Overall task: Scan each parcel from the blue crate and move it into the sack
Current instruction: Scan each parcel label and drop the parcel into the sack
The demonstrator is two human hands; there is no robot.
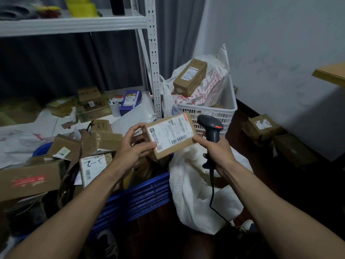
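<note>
While your left hand point(134, 146) pinches the cardboard parcel point(169, 135) by 1 end and your right hand point(217, 149) grips the barcode scanner point(211, 126) just beside it, a slip could drop it unscanned into the sack point(196, 195) below.

Labelled brown parcel point(170, 135) above blue crate point(138, 199)

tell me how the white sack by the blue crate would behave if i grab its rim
Probably floppy: the white sack is slumped and creased, so its rim would likely sag rather than stay open. It looks thin and light, so a tug may drag it. The blue crate right beside it may steady it.
</note>
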